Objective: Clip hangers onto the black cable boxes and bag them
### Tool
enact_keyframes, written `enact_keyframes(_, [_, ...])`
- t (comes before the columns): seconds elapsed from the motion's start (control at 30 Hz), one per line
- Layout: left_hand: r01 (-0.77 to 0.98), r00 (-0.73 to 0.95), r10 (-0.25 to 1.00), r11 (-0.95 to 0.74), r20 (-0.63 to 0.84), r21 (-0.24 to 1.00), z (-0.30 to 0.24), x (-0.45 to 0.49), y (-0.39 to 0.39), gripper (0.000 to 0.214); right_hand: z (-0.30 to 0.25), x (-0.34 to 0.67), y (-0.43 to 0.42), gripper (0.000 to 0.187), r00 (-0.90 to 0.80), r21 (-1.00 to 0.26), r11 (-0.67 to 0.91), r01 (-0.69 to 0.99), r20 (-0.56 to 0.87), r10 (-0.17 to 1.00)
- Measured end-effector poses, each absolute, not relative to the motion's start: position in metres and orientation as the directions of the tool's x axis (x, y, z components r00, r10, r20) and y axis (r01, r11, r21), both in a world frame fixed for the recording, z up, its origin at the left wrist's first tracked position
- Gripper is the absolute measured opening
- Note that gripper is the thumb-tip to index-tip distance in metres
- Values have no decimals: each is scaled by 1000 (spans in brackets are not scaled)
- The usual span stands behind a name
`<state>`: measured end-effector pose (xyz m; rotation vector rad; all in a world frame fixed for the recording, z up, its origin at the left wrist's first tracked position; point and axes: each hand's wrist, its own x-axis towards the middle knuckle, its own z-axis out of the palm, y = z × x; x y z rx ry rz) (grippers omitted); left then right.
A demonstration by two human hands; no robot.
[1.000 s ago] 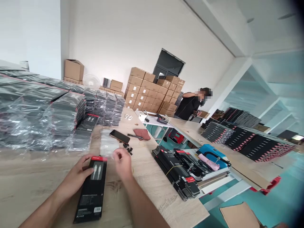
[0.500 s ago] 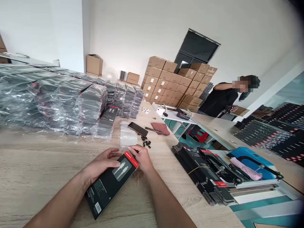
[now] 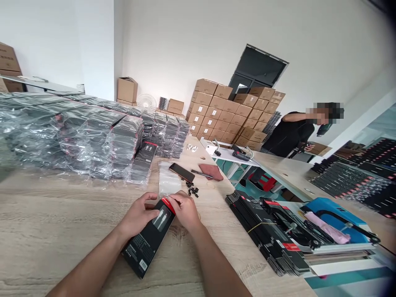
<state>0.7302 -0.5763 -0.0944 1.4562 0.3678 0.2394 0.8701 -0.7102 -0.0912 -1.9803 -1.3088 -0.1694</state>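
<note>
A black cable box point(image 3: 145, 243) with a red top end and a picture of two white plugs lies slanted over the wooden table. My left hand point(image 3: 137, 216) grips its left edge near the top, thumb on the printed face. At the red end, my right hand point(image 3: 186, 210) is closed with its thumb over the corner; the far-side fingers are partly hidden. Just beyond the hands are a stack of clear plastic bags point(image 3: 168, 183), a phone point(image 3: 182, 172) and several small black clips point(image 3: 193, 190).
Plastic-wrapped stacks of black boxes point(image 3: 93, 144) fill the left back. A pen point(image 3: 201, 173) touches a reddish cloth point(image 3: 213, 172). Flat black cartons point(image 3: 256, 231) lie on the right beside a blue machine point(image 3: 328, 212). A co-worker point(image 3: 287, 132) stands behind another table.
The box has turned a little more upright, and my right thumb now lies over its red end. My left hand keeps its hold. The whole view has shifted slightly.
</note>
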Motion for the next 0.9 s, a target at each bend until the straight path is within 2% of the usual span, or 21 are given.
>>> enact_keyframes(0.17, [13, 914, 406, -37, 4, 999, -96, 730, -576, 50, -93, 867, -707, 23, 441, -442, -210, 872, 524, 729])
enact_keyframes(0.37, [23, 919, 391, -185, 53, 982, -99, 733, -573, 46, -93, 862, -704, 30, 397, -398, -201, 895, 507, 765])
enact_keyframes(0.43, [-6, 916, 390, -217, 92, 976, -99, 735, -573, 43, -91, 862, -704, 31, 420, -350, -266, 898, 502, 756])
enact_keyframes(0.53, [-23, 900, 416, -258, 133, 966, -99, 734, -576, 39, -90, 864, -706, 26, 563, -310, -470, 826, 462, 685])
enact_keyframes(0.6, [-11, 879, 456, -271, 139, 962, -101, 733, -577, 37, -91, 865, -708, 16, 688, -359, -587, 726, 397, 608])
enact_keyframes(0.67, [21, 877, 469, -250, 102, 968, -107, 732, -576, 35, -96, 867, -709, 8, 768, -474, -608, 636, 312, 560])
enact_keyframes(0.8, [60, 893, 450, -174, 25, 983, -122, 738, -567, 44, -110, 878, -710, 8, 847, -752, -484, 448, 184, 498])
enact_keyframes(0.9, [86, 895, 447, -153, -9, 984, -129, 742, -561, 47, -114, 881, -709, 5, 874, -849, -391, 355, 153, 461])
